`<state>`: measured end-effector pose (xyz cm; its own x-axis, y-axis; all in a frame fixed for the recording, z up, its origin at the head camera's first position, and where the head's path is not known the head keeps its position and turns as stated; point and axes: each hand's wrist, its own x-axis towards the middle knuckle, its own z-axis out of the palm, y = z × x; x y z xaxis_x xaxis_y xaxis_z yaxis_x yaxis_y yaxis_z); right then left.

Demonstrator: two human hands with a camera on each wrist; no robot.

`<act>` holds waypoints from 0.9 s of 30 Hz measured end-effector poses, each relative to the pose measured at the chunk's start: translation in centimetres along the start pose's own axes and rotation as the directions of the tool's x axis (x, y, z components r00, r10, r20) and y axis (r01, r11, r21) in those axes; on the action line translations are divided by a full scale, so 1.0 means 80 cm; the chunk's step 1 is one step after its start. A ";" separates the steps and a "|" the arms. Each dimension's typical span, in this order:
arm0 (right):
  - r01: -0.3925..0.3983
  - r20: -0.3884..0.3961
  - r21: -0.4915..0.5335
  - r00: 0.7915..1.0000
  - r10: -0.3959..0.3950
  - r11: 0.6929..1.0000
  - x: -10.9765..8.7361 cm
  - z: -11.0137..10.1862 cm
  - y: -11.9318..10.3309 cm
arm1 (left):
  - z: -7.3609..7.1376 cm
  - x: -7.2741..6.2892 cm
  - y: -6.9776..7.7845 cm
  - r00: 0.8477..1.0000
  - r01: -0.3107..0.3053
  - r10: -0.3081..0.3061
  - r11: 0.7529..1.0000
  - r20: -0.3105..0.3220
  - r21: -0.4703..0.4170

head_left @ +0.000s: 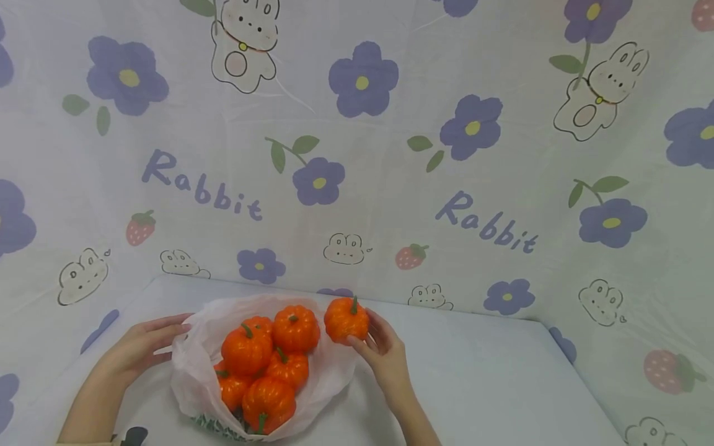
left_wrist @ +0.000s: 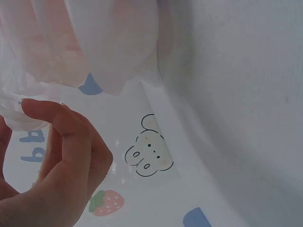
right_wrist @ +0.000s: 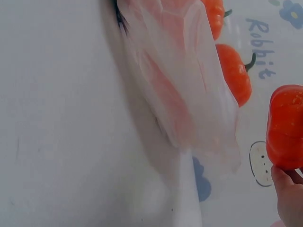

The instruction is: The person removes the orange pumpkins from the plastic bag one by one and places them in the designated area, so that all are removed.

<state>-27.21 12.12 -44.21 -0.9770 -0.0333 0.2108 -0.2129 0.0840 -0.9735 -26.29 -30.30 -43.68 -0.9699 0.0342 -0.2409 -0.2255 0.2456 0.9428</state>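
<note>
The right hand (head_left: 385,353) holds one pumpkin (head_left: 344,321) between its fingers and thumb, raised beside the right edge of the bag (head_left: 333,379). The left hand (head_left: 139,348) pinches the left rim of this bag with bent fingers. Inside the bag, on the bench (head_left: 474,371), six other pumpkins (head_left: 246,353) are visible.

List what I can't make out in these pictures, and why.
- Head: the floor of the white bag, hidden by the piled pumpkins.
- Head: some fingertips of the right hand, behind the held pumpkin.
- Head: most of the green patterned piece, covered by the bag.
- Left wrist: the thumb tip of the left hand, cut off by the left edge.
- Right wrist: part of the held pumpkin, cut off by the right edge.
</note>
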 end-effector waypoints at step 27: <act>-0.010 -0.159 -0.085 0.987 -0.004 0.996 0.020 -0.027 0.040 | -0.001 0.000 -0.003 1.000 -0.006 0.006 1.000 0.000 -0.018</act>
<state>-29.46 14.51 -46.82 -0.9661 0.1254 0.2258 -0.2035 0.1690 -0.9644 -26.23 -30.41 -43.86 -0.9713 0.0355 -0.2351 -0.2211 0.2284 0.9481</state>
